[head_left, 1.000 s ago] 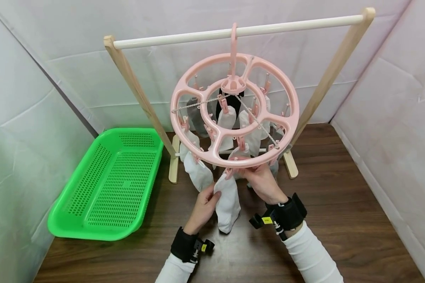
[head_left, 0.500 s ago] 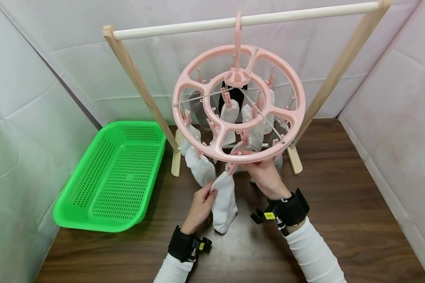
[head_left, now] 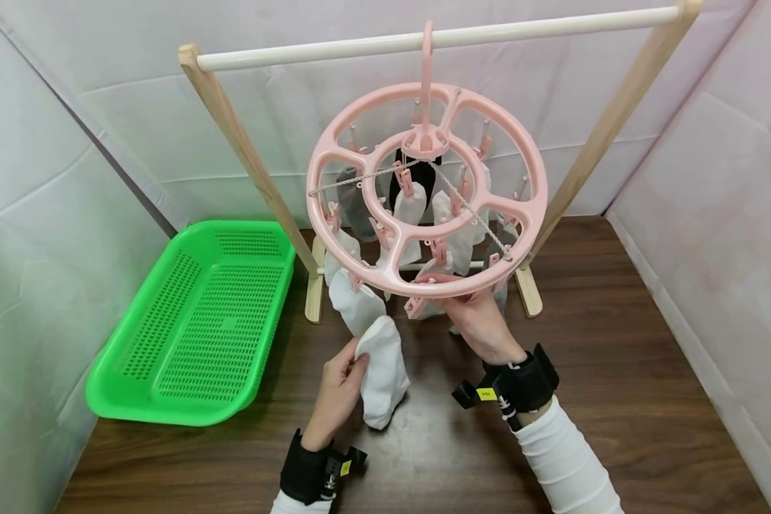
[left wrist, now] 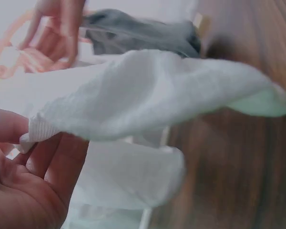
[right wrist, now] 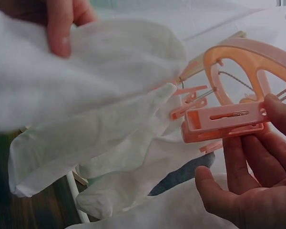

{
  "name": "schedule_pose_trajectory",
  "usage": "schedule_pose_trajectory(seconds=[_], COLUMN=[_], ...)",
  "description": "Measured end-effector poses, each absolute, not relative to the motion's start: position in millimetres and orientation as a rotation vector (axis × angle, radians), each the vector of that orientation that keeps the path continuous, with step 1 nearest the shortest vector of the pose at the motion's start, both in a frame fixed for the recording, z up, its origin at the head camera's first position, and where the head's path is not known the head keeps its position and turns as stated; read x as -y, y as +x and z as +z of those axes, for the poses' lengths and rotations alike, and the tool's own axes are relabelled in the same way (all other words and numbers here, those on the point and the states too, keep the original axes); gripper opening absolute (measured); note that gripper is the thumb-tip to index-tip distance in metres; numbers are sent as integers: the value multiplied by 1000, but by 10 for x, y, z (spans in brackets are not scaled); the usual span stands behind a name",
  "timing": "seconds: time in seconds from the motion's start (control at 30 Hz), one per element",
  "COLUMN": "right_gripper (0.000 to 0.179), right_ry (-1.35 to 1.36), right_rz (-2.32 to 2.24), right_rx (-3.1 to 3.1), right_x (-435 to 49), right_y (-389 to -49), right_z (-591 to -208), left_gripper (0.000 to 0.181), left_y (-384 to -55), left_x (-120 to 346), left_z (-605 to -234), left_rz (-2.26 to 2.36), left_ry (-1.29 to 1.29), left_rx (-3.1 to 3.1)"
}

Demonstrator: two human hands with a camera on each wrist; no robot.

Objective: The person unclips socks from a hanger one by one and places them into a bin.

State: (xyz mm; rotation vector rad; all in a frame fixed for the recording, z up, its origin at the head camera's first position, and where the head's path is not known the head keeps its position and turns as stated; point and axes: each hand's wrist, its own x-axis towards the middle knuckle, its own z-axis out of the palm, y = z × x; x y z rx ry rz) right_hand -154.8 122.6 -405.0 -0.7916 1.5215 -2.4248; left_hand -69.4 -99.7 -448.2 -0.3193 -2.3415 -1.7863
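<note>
A white sock [head_left: 383,373] hangs from my left hand [head_left: 338,391], pinched at its ribbed cuff between thumb and fingers; the left wrist view shows the sock [left wrist: 152,95] stretched out to the right. My right hand [head_left: 478,323] is under the front rim of the round pink drying hanger [head_left: 427,289]. In the right wrist view its thumb and fingers pinch a pink clothespin [right wrist: 224,119], with no sock in that clothespin. Another white sock [head_left: 358,303] hangs from the hanger just behind my left hand.
The hanger hooks over a white bar [head_left: 334,51] on wooden posts. Several white and grey socks and a black one [head_left: 417,175] hang from its clips. A green plastic basket [head_left: 225,343] stands on the brown table [head_left: 617,400] at the left.
The white sock has come out of the front clothespin. My left hand has drawn it down and to the left, while my right hand has stayed at the clothespin.
</note>
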Motion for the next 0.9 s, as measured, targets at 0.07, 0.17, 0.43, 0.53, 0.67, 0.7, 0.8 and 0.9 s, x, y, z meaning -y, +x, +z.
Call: schedule_pose_trajectory(seconds=[0.07, 0.17, 0.43, 0.53, 0.67, 0.7, 0.8, 0.9], right_gripper=[30, 32, 37, 39, 41, 41, 40, 36], right_ry=[-773, -754, -721, -736, -753, -754, -726, -645], right_rz=[-2426, -2412, -2411, -2416, -2446, -2455, -2481, -2456], right_rx=[-1530, -1545, -1514, -1501, -1493, -1493, -1505, -1573], right_x=[-1221, -1218, -1231, -1236, -1223, -1220, -1225, -1243], right_y=[-1540, -1528, -1491, -1480, -1470, -1467, -1448, -1417], right_z=[-4052, -4043, -4028, -4047, -4090, -4106, -4165, -4236], left_gripper=[30, 30, 32, 32, 32, 32, 33, 34], left_y=[-664, -617, -619, -641, -664, -668, -679, -699], left_x=[1040, 1088, 1202, 1263, 1357, 1383, 1453, 1525], left_z=[-4491, -4437, -4271, -4242, -4209, -4199, -4166, -4137], left_rz=[-1784, -1746, -1628, -1570, -1486, -1460, -1381, -1319], left_ry=[-327, -396, -593, -621, -636, -642, -649, -656], left_rx=[2316, 2281, 2218, 2243, 2279, 2285, 2313, 2343])
